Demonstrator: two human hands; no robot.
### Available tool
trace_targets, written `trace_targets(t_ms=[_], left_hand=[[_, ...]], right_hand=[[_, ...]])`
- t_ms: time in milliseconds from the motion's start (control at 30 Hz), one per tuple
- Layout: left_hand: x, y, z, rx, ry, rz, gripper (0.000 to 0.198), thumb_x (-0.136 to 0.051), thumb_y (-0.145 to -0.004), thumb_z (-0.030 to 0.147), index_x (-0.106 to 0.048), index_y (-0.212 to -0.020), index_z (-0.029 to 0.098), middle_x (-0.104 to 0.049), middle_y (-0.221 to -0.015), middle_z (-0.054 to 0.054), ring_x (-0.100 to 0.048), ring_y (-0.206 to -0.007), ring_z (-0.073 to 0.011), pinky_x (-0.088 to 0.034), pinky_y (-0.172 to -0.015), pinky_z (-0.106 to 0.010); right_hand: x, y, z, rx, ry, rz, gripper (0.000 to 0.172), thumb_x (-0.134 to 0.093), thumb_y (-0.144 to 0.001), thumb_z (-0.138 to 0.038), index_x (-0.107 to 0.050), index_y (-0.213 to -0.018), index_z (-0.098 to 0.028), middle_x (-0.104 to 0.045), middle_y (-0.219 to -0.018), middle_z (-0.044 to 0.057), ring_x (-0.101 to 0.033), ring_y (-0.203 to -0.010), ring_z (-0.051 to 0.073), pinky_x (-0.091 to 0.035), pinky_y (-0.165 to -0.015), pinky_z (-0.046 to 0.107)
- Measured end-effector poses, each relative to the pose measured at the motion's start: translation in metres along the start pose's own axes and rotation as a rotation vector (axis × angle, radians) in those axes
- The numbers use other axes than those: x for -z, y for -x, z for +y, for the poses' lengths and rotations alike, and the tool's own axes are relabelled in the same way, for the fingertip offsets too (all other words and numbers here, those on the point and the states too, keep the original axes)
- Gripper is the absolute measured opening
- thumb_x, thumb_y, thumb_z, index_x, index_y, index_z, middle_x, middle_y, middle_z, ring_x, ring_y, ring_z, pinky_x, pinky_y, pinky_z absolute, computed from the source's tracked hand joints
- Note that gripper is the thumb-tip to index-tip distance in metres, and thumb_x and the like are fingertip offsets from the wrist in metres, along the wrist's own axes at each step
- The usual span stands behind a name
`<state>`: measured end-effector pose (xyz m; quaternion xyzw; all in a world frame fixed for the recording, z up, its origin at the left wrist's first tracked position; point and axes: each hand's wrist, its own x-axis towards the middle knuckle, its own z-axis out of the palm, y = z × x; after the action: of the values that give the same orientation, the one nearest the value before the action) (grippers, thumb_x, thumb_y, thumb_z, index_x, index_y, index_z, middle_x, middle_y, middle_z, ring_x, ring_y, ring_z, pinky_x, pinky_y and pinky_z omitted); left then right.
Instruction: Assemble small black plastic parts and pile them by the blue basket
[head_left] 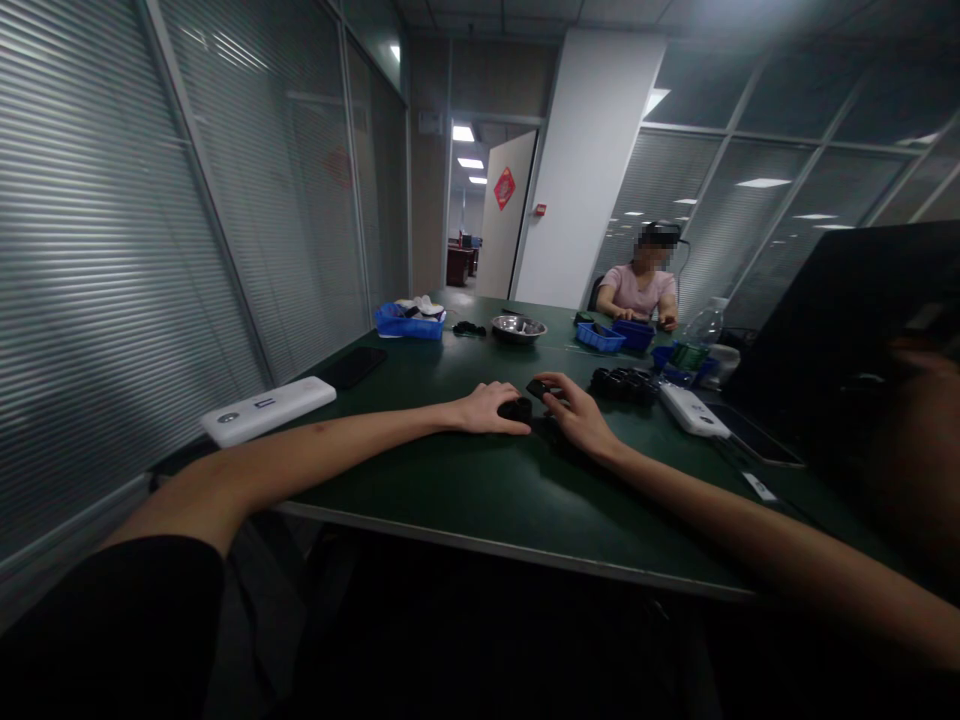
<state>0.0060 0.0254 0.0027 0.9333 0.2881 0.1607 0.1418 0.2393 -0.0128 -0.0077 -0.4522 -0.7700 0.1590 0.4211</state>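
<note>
My left hand (489,408) rests on the green table with its fingers curled round a small black round part (516,409). Just to the right, my right hand (576,412) pinches a small dark block-like piece (537,388) between thumb and fingers, a little above the tabletop. The two pieces are close together but apart. Their exact kind is too dark and small to make out. A cluster of several similar black parts (624,384) sits to the right of my right hand.
Beyond my hands are a metal bowl (517,330), a blue basket with white things (409,322), and a smaller blue basket (600,338). White power banks (270,408) and phones lie at both sides. A plastic bottle (699,335) stands right. A person (641,288) sits across.
</note>
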Motion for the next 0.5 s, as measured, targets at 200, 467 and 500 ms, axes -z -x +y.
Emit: trace_targets(t_ms=[200, 467, 500], left_hand=[[-0.003, 0.000, 0.000, 0.003, -0.039, -0.001, 0.073, -0.052, -0.088, 0.071, -0.057, -0.135, 0.016, -0.053, -0.146, -0.016, -0.048, -0.131, -0.0360, -0.034, -0.107, -0.048], [-0.002, 0.004, 0.005, 0.018, -0.034, -0.004, 0.079, -0.050, -0.089, 0.073, -0.051, -0.143, 0.015, -0.050, -0.152, -0.017, -0.045, -0.139, -0.0349, -0.029, -0.115, -0.047], [-0.001, 0.005, 0.006, 0.012, -0.034, -0.012, 0.079, -0.048, -0.090, 0.072, -0.050, -0.144, 0.014, -0.049, -0.152, -0.017, -0.045, -0.140, -0.0348, -0.029, -0.115, -0.047]], right_hand=[[0.000, -0.006, 0.010, -0.195, -0.251, -0.004, 0.034, -0.060, -0.090, -0.036, -0.063, -0.123, -0.027, -0.067, -0.112, 0.005, -0.066, -0.089, 0.020, -0.058, -0.083, 0.041], [-0.002, -0.009, 0.018, -0.300, -0.484, 0.033, 0.036, -0.060, -0.085, -0.036, -0.064, -0.119, -0.023, -0.065, -0.096, 0.003, -0.064, -0.082, 0.019, -0.060, -0.077, 0.037], [-0.003, -0.010, 0.019, -0.296, -0.483, 0.028, 0.036, -0.060, -0.086, -0.036, -0.063, -0.119, -0.023, -0.065, -0.096, 0.004, -0.064, -0.082, 0.018, -0.060, -0.077, 0.037]])
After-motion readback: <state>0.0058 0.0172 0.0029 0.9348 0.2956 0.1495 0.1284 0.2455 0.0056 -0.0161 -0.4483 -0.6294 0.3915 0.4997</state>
